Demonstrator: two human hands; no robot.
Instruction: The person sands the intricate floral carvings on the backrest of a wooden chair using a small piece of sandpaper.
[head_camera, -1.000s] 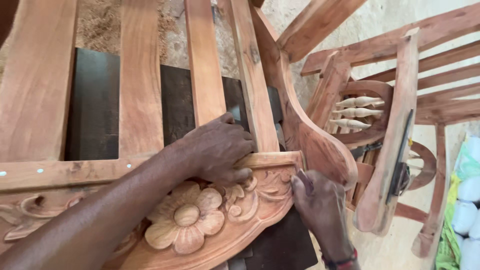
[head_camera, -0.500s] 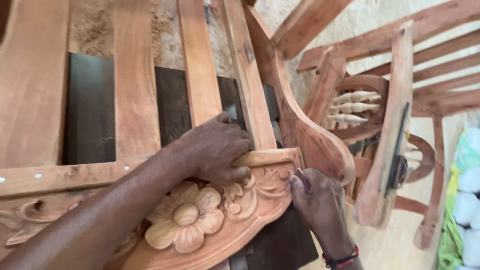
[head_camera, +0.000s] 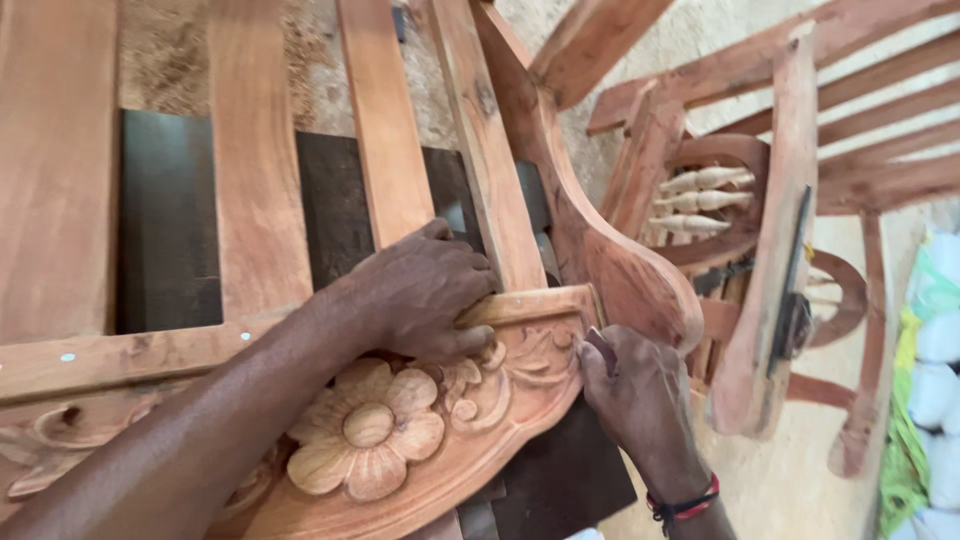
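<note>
Two hands work on a carved wooden chair back (head_camera: 480, 440) that fills the lower left of the view. The left hand (head_camera: 425, 290) lies palm down on the top rail, its fingers curled over the edge where a slat (head_camera: 490, 170) meets the rail, the thumb pressing against the scrollwork just right of the carved flower (head_camera: 368, 428). It grips nothing apart from the rail itself. The right hand (head_camera: 635, 395) is closed in a loose fist against the right end of the carving, touching the wood beside the curved arm (head_camera: 620, 270); something small and dark shows at its fingertips, but I cannot tell what it is. A red and black band (head_camera: 685, 500) circles that wrist. Several flat slats run upward from the rail, with dark boards (head_camera: 165, 220) and sawdust showing between them. Another chair frame (head_camera: 770, 230) with pale turned spindles (head_camera: 700, 200) lies to the right, near the hands but apart from them.
</note>
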